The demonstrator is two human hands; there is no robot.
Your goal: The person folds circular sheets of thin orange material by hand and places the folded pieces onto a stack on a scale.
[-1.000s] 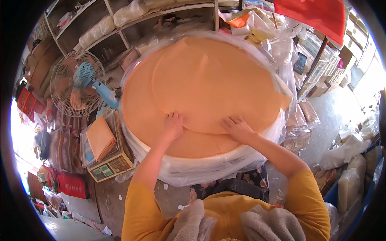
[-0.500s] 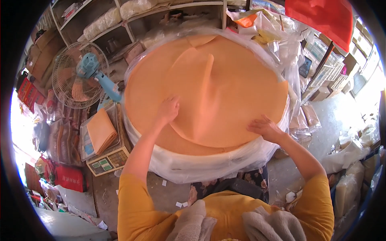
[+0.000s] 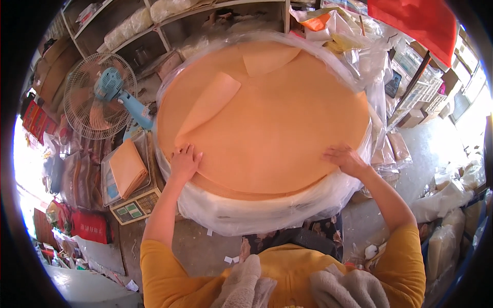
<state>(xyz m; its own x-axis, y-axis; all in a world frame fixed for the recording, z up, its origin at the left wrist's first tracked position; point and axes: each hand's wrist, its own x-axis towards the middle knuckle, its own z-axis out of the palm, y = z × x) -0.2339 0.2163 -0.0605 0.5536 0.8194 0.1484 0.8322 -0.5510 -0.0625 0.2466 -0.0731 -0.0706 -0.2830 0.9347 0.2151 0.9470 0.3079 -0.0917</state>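
A wide round stack of thin, orange, paper-like sheets [image 3: 277, 128] lies before me; I cannot tell their exact material. My left hand [image 3: 185, 163] rests on the near left part of the top sheet, fingers spread, beside the low end of a curled flap [image 3: 213, 97]. That flap leans up and over along the left side. On the near right edge my right hand [image 3: 348, 159] lies with fingers stretched out and palm down. A second folded-over piece [image 3: 269, 57] shows at the far edge. Clear plastic film [image 3: 246, 215] wraps the stack's sides.
To the left stand a blue desk fan [image 3: 105, 87] and a scale [image 3: 136, 205] bearing folded orange sheets [image 3: 128, 167]. Shelves [image 3: 179, 20] with bagged goods run along the back. Plastic bags [image 3: 354, 46] hang close at the far right, below a red cloth [image 3: 416, 25].
The raised ridge in the middle of the top sheet is gone; a curled flap now lies farther left. My left hand has moved left and nearer; my right hand has shifted slightly right.
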